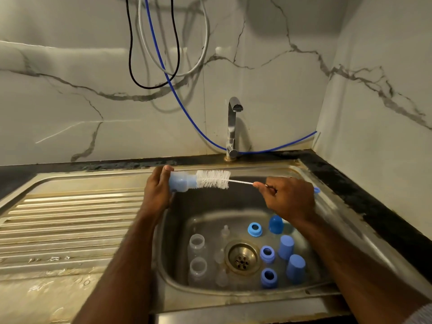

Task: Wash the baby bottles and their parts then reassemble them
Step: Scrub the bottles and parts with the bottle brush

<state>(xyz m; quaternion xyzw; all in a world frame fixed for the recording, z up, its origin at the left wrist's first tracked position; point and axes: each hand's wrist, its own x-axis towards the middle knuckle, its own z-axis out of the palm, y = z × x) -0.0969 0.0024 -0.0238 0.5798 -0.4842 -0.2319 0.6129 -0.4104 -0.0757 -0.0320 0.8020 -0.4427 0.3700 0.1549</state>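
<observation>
Bottle (181, 182), pale blue and translucent, is held sideways over the back edge of the sink basin (187, 206), at about 11 o'clock from the drain (242, 257). Its long axis runs nearly level, base toward 9 o'clock and open mouth toward 3 o'clock. The left hand (157, 190) grips it, fingers curled round the body and the thumb tip showing over the top near the base.

A bottle brush (213, 179) lies along the same axis, its white bristle head just at the bottle's mouth, with most of the bristles outside. The twisted wire shaft runs toward 3 o'clock into the right hand (289, 198), which pinches it between thumb and forefinger; the other fingers are curled. A small blue loop at the handle's end (316, 189) shows past that hand.

On the basin floor, at 9 o'clock from the drain, stand two clear bottles (197, 246), mouths up, one nearer the viewer than the other. Clear teats (225, 233) lie between them and the drain. At 3 o'clock are three blue collar rings (254, 229) and several blue caps (286, 247), the caps standing dome-up.

The tap (232, 127) stands at 12 o'clock behind the basin, with a blue hose (177, 99) hanging down the marbled wall. The ribbed draining board (70, 218) lies at 9 o'clock.
</observation>
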